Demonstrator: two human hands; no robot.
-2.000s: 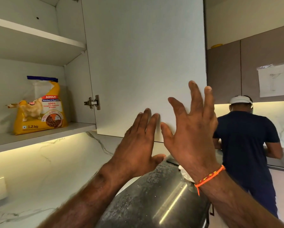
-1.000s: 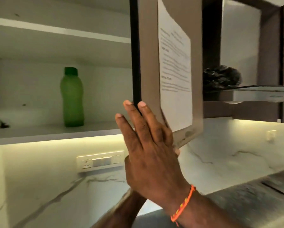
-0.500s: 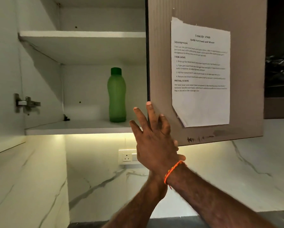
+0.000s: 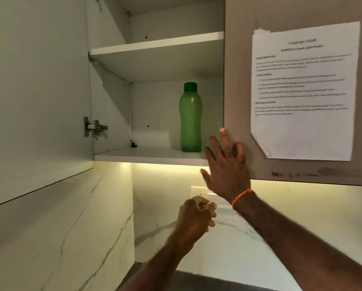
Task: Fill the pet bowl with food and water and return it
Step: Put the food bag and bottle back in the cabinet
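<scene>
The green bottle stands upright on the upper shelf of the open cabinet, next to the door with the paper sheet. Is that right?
Not quite. The head view shows the green bottle upright on the lower shelf of the open cabinet; the upper shelf carries nothing visible. The rest holds: it stands next to the door with the paper sheet.

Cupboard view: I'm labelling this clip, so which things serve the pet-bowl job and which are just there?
For the job: green bottle; right hand, open beside it; left hand, curled, empty.
Just there: taped sheet; hinge; wall socket.
</scene>
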